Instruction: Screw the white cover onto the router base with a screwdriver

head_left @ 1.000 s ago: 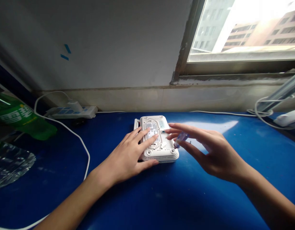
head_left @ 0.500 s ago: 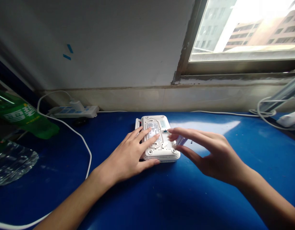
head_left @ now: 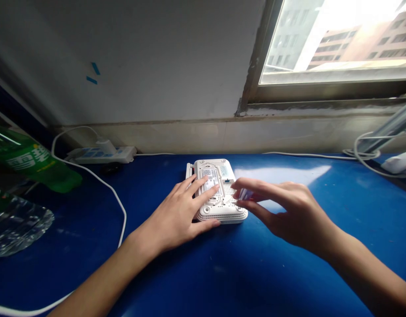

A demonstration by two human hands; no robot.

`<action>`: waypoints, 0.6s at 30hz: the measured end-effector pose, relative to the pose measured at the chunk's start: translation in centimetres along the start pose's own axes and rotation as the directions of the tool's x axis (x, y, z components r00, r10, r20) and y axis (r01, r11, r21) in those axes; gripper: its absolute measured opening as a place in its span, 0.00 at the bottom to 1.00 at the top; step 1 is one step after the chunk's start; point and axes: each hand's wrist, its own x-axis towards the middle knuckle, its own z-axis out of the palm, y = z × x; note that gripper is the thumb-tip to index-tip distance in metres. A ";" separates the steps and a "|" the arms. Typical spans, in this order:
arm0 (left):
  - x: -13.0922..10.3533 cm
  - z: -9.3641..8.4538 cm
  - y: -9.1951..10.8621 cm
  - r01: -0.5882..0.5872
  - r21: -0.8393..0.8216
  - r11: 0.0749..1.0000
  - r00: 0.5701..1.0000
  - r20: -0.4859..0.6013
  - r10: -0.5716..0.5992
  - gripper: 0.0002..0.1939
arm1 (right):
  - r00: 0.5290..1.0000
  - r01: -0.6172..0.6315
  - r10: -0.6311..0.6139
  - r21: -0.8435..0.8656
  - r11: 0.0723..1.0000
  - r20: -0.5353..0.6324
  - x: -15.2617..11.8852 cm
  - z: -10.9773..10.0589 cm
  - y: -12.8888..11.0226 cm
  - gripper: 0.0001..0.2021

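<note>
A white perforated device [head_left: 227, 211] with a label and round feet lies flat on the blue table, close to the wall. My left hand [head_left: 181, 211] rests on its left part, fingers spread over the label and the thumb along the near edge. At the device's right edge, my right hand [head_left: 278, 202] pinches a small, pale, see-through piece [head_left: 245, 194] between thumb and fingers. What that piece is cannot be made out. A small dark blue spot shows on the device just beyond my right fingertips.
Green bottle [head_left: 41, 165] and clear bottle [head_left: 21, 224] lie at the left. Behind them is a white power strip [head_left: 123, 154] with a plug; its white cable [head_left: 119, 198] curves across the table's left side. A metal pole [head_left: 384, 125] with coiled cable stands at the right.
My right thumb and fingers have closed together somewhat and shifted slightly left over the device's edge. My left hand and the device have stayed in place.
</note>
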 end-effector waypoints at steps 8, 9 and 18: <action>0.1 0.3 -0.1 -0.005 -0.001 1.000 1.000 -0.010 0.005 0.40 | 0.987 -0.030 -0.020 -0.303 0.953 -0.161 -0.1 1.4 -1.3 0.10; 0.1 0.2 -0.1 -0.006 -0.002 1.000 1.000 -0.008 0.006 0.40 | 0.987 -0.020 -0.030 -0.309 0.951 -0.157 -0.1 1.5 -1.2 0.10; 0.1 0.1 -0.1 -0.001 -0.025 1.000 1.000 -0.009 0.001 0.40 | 0.994 -0.048 0.032 -0.160 0.986 -0.101 0.0 0.9 -0.5 0.20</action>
